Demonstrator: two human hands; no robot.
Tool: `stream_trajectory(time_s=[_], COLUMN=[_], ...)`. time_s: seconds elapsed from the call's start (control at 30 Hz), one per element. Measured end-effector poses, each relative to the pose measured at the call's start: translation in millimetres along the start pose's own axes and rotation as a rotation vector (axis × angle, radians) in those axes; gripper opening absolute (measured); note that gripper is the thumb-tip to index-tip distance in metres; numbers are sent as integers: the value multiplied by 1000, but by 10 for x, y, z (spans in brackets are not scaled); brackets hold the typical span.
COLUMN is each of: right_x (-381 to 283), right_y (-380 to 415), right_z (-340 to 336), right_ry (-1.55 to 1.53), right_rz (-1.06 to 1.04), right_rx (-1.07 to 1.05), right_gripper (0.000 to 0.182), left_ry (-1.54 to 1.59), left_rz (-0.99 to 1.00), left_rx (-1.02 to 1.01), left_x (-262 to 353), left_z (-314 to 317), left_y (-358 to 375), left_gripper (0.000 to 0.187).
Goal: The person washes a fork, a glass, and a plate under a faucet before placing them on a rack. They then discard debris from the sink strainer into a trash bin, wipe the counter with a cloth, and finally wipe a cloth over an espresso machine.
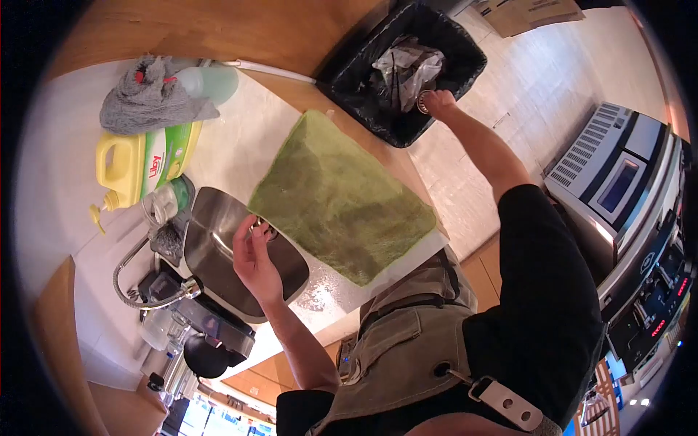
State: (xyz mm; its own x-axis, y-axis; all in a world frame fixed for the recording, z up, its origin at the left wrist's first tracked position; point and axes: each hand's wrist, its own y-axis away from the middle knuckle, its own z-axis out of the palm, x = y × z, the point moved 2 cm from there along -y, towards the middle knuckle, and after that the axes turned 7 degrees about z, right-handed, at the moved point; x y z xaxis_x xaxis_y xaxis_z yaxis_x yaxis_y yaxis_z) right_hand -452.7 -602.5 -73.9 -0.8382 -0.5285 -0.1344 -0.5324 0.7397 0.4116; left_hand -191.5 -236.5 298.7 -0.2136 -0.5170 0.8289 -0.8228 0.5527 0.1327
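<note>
My right hand (438, 102) reaches out over a black-lined waste bin (356, 83) on the floor and grips a small round metal piece (423, 102) at the bin's edge. Crumpled wrapping (407, 69) lies inside the bin. My left hand (253, 258) hovers above a small steel sink (211, 251), fingers loosely apart, holding nothing that I can see. A green cloth (342, 196) is spread on the white counter between the sink and the bin.
A yellow detergent jug (134, 168), a clear bottle (211, 81) and a grey rag (149, 102) stand behind the sink. A curved tap (134, 291) arches at the sink's left. Steel appliances (618, 182) stand at the right. Wet counter edge (327, 298) lies near my apron.
</note>
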Motion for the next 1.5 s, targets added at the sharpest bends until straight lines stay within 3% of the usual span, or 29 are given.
stream_trajectory(time_s=[0.1, 0.2, 0.3, 0.43, 0.5, 0.57, 0.67, 0.73, 0.83, 0.93, 1.0, 1.1, 1.5], right_x=[-169, -439, -903, -1646, -2041, -2453, -3032, -3407, -4024, -4620, -4884, -5191, -5892], right_y=[78, 422, 1070, 2007, 2306, 2594, 2863, 3090, 3303, 3373, 3330, 3169, 1975], right_z=[-465, -1151, -1769, -2634, -2723, -2849, -2766, -2725, -2332, -1822, -1620, -1262, 474], right_ry=[-126, -889, -1389, -1200, -1285, -1052, -852, -835, -509, -261, -189, -103, 440], right_rz=[170, 14, -300, -541, -587, -692, -767, -588, -849, -924, -926, -836, -831], right_rx=[-6, -99, -82, 41, -40, 55, 153, 377, 429, 269, 166, -6, -89], right_gripper=[23, 29, 34, 39, 40, 40, 38, 37, 31, 21, 18, 17, 21], left_ry=[43, 174, 277, 682, 748, 721, 636, 429, 68, -67, -147, -225, -51], left_rz=[21, 25, 2, 62, 42, 54, 120, 85, 67, 5, -38, -156, 15], left_rx=[-13, -62, -120, -345, -410, -425, -321, -162, -14, 4, 22, -106, 37], left_x=[-33, 2, 145, 354, 480, 453, 62, -328, -893, -1279, -1440, -1806, -1964], left_z=[-68, -78, 0, 185, 115, -76, -463, -751, -1136, -1374, -1501, -1636, -2284], left_y=[72, 111, 161, 224, 330, 474, 605, 669, 784, 887, 949, 972, 1583], left_gripper=[27, 27, 28, 34, 36, 34, 28, 25, 29, 37, 40, 44, 40])
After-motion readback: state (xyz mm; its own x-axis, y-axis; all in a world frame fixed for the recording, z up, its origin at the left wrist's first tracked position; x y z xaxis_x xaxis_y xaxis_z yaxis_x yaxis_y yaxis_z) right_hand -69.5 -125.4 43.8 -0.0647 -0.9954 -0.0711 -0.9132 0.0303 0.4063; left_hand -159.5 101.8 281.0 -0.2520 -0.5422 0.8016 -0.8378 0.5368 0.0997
